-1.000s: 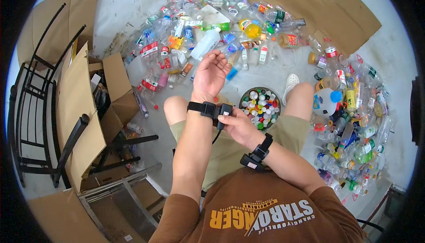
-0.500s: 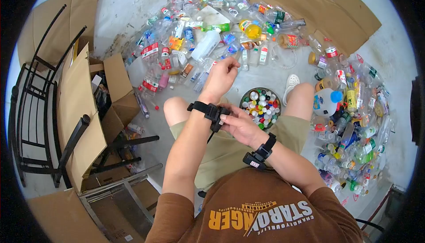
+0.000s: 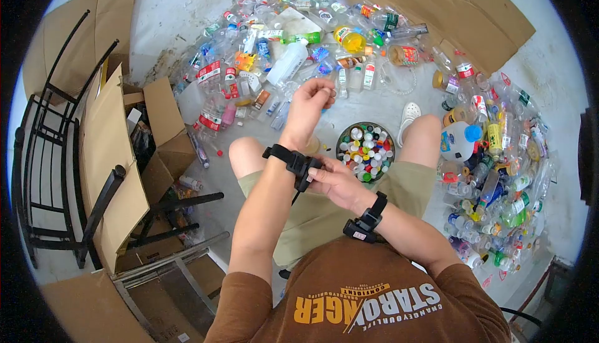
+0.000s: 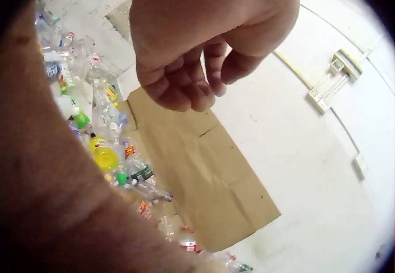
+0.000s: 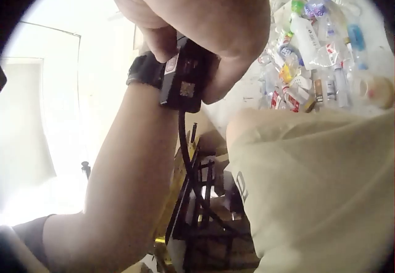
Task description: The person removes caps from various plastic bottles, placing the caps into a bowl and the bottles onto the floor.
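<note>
Head view: the left hand [image 3: 311,109] is raised ahead of the body, its fingers loosely bent and holding nothing. On its wrist, under a black strap [image 3: 286,154], sits the wrist camera [image 3: 302,172], just to the left of the right hand [image 3: 340,182], whose thumb and fingers pinch it. The camera's long axis slants roughly along the left forearm, one end toward the left hand, the other toward the elbow. Ahead and to the right of the right hand, a round bowl [image 3: 366,124] holds a heap of caps [image 3: 367,151] in white, red, yellow, green and black. Well to the left of the left hand, an open cardboard box [image 3: 163,111] has something dark inside. Beyond the left hand, a bottle [image 3: 352,41] with yellow contents lies among other plastic bottles [image 3: 287,62].

Left wrist view: the left hand's fingers curl slackly, with a cardboard sheet [image 4: 197,174] beyond them.

Right wrist view: the right hand grips the wrist camera between thumb and fingers. The block's long axis runs nearly upright here, and a black cable [image 5: 183,134] leaves its lower end, away from the right hand.
</note>
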`<state>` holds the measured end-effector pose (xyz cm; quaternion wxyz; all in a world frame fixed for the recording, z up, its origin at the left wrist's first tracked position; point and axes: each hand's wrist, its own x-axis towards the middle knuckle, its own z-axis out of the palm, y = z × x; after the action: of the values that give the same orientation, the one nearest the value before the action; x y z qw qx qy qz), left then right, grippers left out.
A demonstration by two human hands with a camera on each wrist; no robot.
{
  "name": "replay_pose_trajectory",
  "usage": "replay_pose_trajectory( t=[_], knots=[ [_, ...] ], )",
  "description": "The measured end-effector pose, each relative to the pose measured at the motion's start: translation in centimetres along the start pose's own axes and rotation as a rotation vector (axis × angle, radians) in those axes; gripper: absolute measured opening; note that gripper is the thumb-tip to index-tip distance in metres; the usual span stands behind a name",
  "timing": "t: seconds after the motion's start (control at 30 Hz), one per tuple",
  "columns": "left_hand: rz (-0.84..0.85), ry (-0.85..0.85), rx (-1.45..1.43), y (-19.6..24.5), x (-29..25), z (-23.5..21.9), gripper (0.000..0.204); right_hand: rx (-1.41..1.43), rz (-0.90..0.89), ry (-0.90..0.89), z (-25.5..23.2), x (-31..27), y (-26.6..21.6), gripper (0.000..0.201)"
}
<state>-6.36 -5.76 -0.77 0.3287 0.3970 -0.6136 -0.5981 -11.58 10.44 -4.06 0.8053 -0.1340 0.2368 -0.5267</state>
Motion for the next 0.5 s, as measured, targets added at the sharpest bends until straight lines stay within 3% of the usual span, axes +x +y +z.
replay_pose_trajectory(
  t=[0.07,0.17,0.27,0.37,0.5],
  knots=[
    [-0.130,0.002,-0.404,-0.4,-0.3,-0.3,0.016,-0.055,-0.002,0.017,-0.8,0.4,-0.2,0.042],
    [-0.176,-0.016,-0.334,-0.7,-0.5,-0.4,0.017,-0.098,0.038,-0.018,-0.8,0.5,-0.4,0.043],
    [-0.106,-0.088,0.033,-1.1,-0.5,-0.4,0.017,-0.091,0.054,-0.023,-1.0,0.7,-0.3,0.044],
    [-0.101,-0.042,0.058,-1.0,-0.6,-1.0,0.017,-0.163,0.095,-0.010,-1.5,0.4,-1.2,0.048],
    [0.069,-0.031,0.603,-0.5,-0.9,-2.9,0.019,-0.137,0.071,0.120,-3.8,-0.6,-3.3,0.043]
  ],
)
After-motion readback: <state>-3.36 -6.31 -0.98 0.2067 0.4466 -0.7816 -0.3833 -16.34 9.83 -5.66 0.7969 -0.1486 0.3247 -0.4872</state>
